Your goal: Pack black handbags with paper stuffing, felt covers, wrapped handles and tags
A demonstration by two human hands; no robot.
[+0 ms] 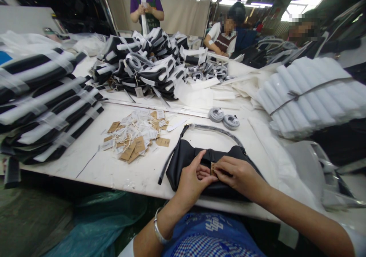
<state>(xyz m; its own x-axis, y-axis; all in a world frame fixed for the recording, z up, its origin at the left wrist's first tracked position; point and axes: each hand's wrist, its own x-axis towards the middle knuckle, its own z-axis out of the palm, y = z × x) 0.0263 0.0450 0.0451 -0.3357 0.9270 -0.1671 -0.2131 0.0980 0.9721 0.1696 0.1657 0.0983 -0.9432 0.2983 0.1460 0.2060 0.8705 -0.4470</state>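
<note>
A black handbag (185, 156) with a wrapped strap lies flat at the near edge of the white table (100, 165). My left hand (193, 179) rests on the bag's front, fingers curled beside a small gold clasp (212, 168). My right hand (238, 175) pinches at that clasp from the right. Both hands meet at the bag's middle.
A heap of brown and white hang tags (137, 135) lies left of the bag. Wrapped black bags are stacked at left (42, 108) and piled at the back (148, 64). White rolls (311, 93) sit at right, two strap coils (224, 118) behind the bag. Other people work across the table.
</note>
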